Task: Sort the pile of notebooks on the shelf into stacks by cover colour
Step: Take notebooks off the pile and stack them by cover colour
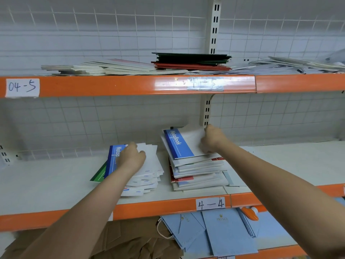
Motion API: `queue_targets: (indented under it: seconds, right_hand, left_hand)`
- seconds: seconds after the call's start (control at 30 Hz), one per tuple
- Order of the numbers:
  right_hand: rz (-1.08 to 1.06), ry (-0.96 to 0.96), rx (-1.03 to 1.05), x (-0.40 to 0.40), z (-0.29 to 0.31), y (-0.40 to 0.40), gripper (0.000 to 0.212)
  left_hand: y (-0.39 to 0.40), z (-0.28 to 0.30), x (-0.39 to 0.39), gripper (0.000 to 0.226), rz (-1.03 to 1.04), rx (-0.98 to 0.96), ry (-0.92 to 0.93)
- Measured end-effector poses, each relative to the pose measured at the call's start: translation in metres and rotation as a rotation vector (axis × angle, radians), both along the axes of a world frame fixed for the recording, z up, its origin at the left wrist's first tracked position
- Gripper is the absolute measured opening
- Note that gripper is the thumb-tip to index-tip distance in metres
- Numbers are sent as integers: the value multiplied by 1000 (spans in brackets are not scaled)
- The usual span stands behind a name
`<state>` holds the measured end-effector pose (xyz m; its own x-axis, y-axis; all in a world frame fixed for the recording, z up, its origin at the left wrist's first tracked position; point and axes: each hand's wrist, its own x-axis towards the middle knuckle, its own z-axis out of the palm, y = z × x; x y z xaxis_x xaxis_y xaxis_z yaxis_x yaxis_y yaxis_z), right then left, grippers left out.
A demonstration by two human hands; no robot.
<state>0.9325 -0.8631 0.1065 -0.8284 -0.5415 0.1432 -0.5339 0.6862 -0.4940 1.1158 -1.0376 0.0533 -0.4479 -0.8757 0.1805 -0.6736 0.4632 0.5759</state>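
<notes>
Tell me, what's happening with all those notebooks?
A person is sorting notebooks on the middle shelf. The right hand has its grip on the top blue-banded notebook of the tall mixed pile. The left hand rests on a lower, fanned-out stack beside it, where a blue band shows on top and a green notebook pokes out underneath.

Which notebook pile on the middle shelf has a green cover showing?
The left pile, under the left hand: a green cover sticks out at its bottom left. The right pile shows blue and red only.
</notes>
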Motion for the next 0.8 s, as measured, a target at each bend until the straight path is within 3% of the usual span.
queue_targets:
  seconds: [0.1,0.17,0.3,0.43,0.53,0.63,0.8]
  right_hand:
    - [47,-114,-181,1,2,2,28]
    - [87,-197,-290,5,2,0,23]
    - [217,-223,-281,12,-1,-6,12]
    - [259,9,-95,7,-5,-8,6]
    - [163,159,91,-5,-8,-1,24]
    - [70,134,238,-14,-13,5,39]
    - [-17,39,267,-13,-12,2,63]
  left_hand:
    - [13,4,-15,22,-126,274,281]
    - [22,9,-22,26,-196,493,417]
    - [31,12,-31,23,-284,785,585]
    - [30,14,-31,13,-193,803,703]
    - [17,18,-17,12,-122,692,704]
    - [-2,20,5,19,-101,588,703]
    - [-29,14,33,22,82,432,657]
